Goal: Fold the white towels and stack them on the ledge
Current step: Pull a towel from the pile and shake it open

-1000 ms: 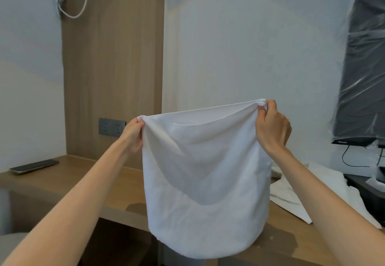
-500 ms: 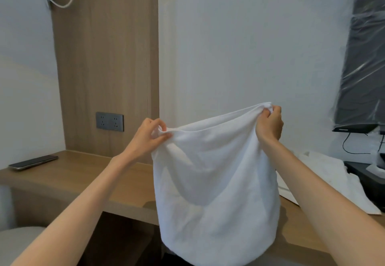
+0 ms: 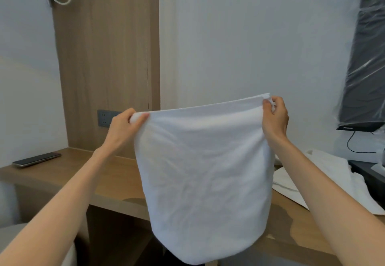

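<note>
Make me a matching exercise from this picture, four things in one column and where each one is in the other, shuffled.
1 towel
2 phone
3 socket
4 TV

a on the wood panel
b wrapped in plastic, far right
c held up by left hand and right hand
d flat on the ledge, far left

Pairs: 1-c, 2-d, 3-a, 4-b
</note>
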